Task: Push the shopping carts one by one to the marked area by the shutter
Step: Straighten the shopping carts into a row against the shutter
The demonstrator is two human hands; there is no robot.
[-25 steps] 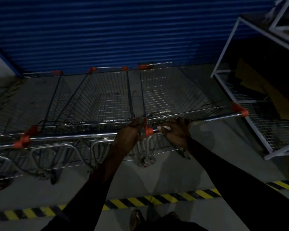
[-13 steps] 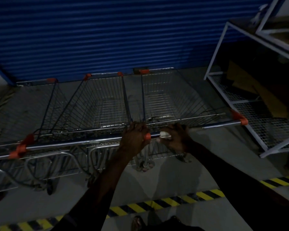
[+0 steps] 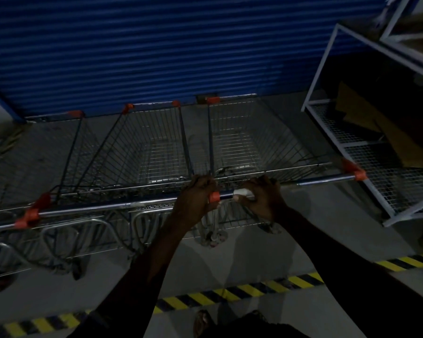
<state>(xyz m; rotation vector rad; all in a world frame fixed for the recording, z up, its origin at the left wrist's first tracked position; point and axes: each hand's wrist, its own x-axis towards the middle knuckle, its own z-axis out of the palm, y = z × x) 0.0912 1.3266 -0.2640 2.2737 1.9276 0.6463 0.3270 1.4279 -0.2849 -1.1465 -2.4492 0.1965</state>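
The left hand [image 3: 195, 201] has its fingers curled round the handle end of the middle cart [image 3: 156, 152]. The right hand [image 3: 264, 198] grips the bar of the right cart [image 3: 237, 147], just past the orange end cap [image 3: 214, 196] between the 2 hands. Both carts, with a 3rd cart [image 3: 47, 162] at the left edge, stand in the centre of the frame, noses at the blue shutter [image 3: 156, 45] and inside the striped tape [image 3: 230, 292] along the bottom.

With 1 hand on each handle, a shove would likely drive 2 carts together, so fingers could be nipped where the bars meet. The right cart's far handle end lies just beside the white wire rack [image 3: 386, 206], and a skewed push could snag it. More forward force would probably bang the baskets into the shutter.

The floor [image 3: 327, 240] is smooth grey concrete and the room is dim. Cardboard [image 3: 366, 123] lies in the rack at the upper right.
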